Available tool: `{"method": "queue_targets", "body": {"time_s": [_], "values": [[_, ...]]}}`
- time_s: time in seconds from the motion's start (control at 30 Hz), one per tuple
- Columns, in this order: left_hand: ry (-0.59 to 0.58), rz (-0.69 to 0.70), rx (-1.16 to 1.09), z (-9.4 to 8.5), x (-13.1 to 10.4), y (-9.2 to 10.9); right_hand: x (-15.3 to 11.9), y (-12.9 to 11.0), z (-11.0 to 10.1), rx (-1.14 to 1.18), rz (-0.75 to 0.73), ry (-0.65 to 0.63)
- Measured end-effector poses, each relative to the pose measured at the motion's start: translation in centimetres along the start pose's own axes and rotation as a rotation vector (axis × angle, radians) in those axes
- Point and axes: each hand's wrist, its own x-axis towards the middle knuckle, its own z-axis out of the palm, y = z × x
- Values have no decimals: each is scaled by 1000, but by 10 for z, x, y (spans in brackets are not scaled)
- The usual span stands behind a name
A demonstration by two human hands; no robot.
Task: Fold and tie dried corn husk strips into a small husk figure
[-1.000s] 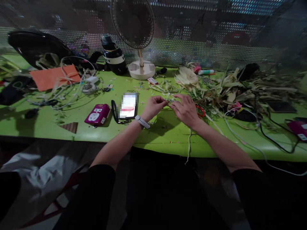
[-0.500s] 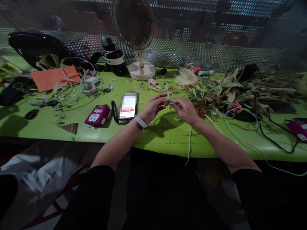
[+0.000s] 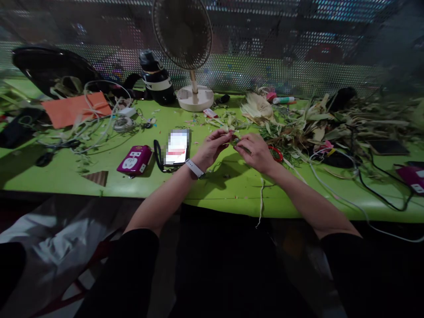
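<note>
My left hand (image 3: 213,148), with a pale band on the wrist, pinches a small piece of dried husk (image 3: 233,139) above the table. My right hand (image 3: 255,152) comes in from the other side, its thumb and fingers closed on the same small piece. Much of the piece is hidden by the fingertips, so its exact shape cannot be made out. A red loop (image 3: 277,153), perhaps a scissor handle, lies beside my right wrist. Dried husks (image 3: 258,108) and a heap of plant strips (image 3: 306,126) are spread beyond that hand.
On the green table (image 3: 132,187) a phone (image 3: 177,145) and a purple power socket box (image 3: 134,160) lie left of my hands. Behind stand a fan (image 3: 195,98) and a dark bottle (image 3: 158,84). A white cable (image 3: 341,201) runs off the front edge at right.
The fingertips of both hands have shifted slightly around the small husk piece, with the right fingers a little more stretched. Everything on the table stays where it was.
</note>
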Motion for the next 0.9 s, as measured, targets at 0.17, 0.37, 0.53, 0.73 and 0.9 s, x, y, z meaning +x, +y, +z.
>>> {"method": "queue_targets", "body": {"time_s": [0.17, 0.37, 0.53, 0.73, 0.9], "values": [[-17, -10, -41, 1, 2, -4, 0, -2, 1, 86, -51, -57], [-1, 142, 148, -1, 2, -5, 2, -6, -4, 147, 37, -9], [-10, 192, 205, -1, 1, -4, 5, 0, -7, 206, 121, 25], [78, 153, 225, -1, 1, -4, 1, -12, -5, -57, 118, -39], [59, 126, 172, -2, 2, -5, -5, -31, 2, -54, 250, -273]]}}
